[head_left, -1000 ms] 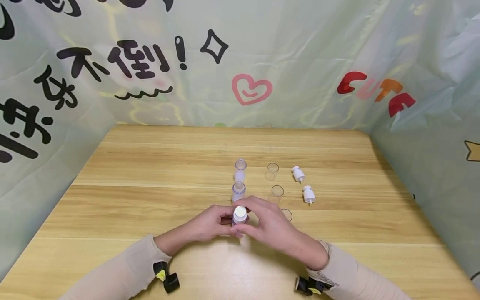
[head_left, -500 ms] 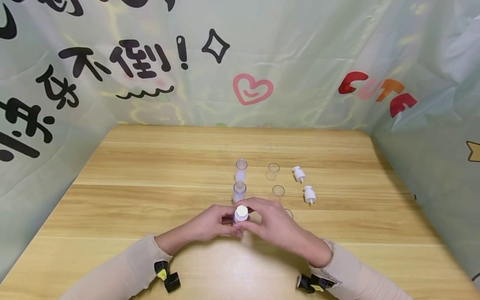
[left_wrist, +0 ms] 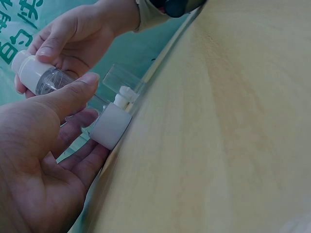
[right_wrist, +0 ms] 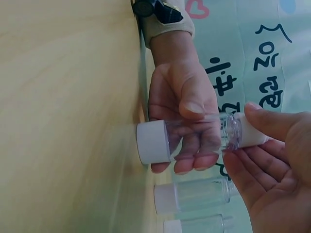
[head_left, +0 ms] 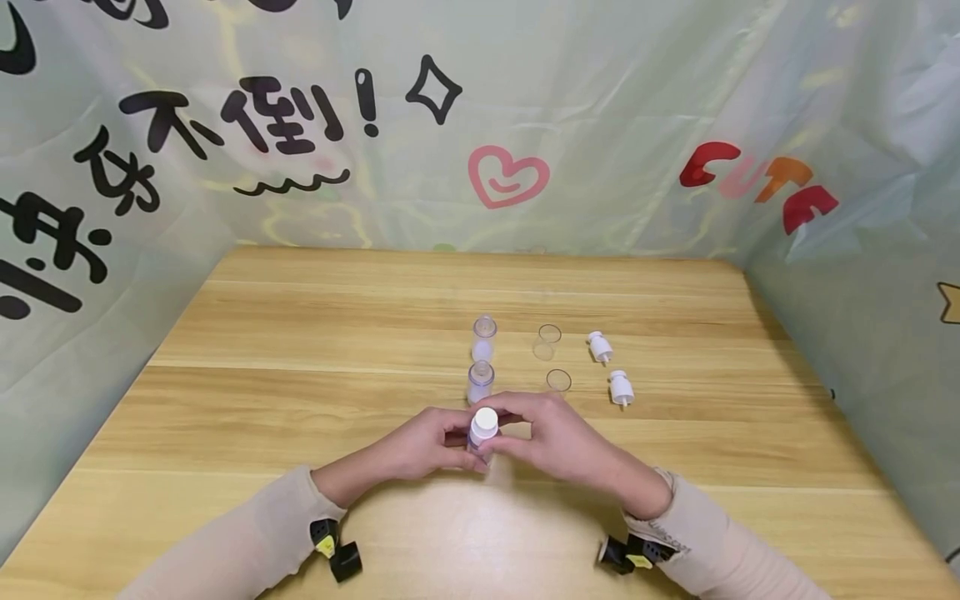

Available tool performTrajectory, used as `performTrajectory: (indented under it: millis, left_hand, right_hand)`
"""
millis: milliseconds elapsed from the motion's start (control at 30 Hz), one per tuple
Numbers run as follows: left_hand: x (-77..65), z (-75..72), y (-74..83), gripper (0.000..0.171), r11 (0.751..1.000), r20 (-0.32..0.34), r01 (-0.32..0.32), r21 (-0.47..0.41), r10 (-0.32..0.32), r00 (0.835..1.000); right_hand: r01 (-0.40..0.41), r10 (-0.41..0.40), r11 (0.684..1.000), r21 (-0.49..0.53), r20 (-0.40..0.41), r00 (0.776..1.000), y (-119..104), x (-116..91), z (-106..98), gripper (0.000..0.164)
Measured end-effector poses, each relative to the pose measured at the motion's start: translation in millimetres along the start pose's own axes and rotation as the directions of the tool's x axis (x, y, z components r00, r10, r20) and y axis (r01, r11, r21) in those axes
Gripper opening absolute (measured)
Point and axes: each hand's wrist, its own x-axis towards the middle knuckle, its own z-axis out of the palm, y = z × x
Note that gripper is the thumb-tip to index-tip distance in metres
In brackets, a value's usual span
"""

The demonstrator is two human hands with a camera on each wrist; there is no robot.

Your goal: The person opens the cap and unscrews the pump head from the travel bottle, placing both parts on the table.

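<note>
In the head view, a small clear pump bottle (head_left: 483, 432) stands upright between both hands, its white pump head uppermost. My left hand (head_left: 423, 446) holds the clear body from the left, thumb on one side and fingers on the other. From the right, my right hand (head_left: 547, 433) pinches the white pump head (right_wrist: 250, 130) between thumb and fingers. The bottle's white base (right_wrist: 152, 141) is at the tabletop in the right wrist view. Behind it stand two similar bottles (head_left: 480, 383) without pump heads.
To the right lie two white pump heads (head_left: 621, 388) with short stems. Between them and the bottles stand clear caps (head_left: 558, 380) with dark rims. The wooden table (head_left: 300, 333) meets a printed curtain (head_left: 600, 125) at the back and sides.
The right hand has turned slightly at the pump head and its wrist has shifted a little to the right, covering a nearest cap rim seen before. The left hand keeps its hold.
</note>
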Motion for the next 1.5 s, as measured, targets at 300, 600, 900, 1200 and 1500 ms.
performTrajectory:
  millis: [300, 600, 900, 1200, 1500]
  left_hand:
    - [0.6, -0.5, -0.5, 0.040, 1.000, -0.013, 0.016, 0.012, -0.016, 1.000]
    - [0.5, -0.7, 0.1, 0.041, 1.000, -0.013, 0.023, 0.018, -0.023, 1.000]
    - [0.0, -0.4, 2.1, 0.027, 0.999, -0.012, 0.009, 0.039, -0.009, 1.000]
    - [-0.4, 0.0, 1.6, 0.036, 0.999, -0.016, 0.021, 0.028, -0.020, 1.000]
    - [-0.5, -0.1, 0.6, 0.036, 1.000, -0.002, 0.006, -0.008, -0.006, 1.000]
  right_hand:
    - [-0.018, 0.013, 0.997, 0.077, 0.059, 0.998, 4.7, 0.6, -6.0, 0.036]
    - [0.004, -0.013, 0.995, 0.096, 0.099, 0.995, 5.0, 0.8, -9.4, 0.040]
    - [0.009, -0.009, 1.000, 0.010, 0.022, 1.000, 0.0, -1.1, -8.4, 0.055]
    - [0.101, -0.113, 0.980, -0.170, -0.064, 0.991, -7.1, -1.7, -0.1, 0.055]
    - [0.085, -0.110, 0.976, -0.199, -0.119, 0.987, -8.4, -3.4, 9.0, 0.053]
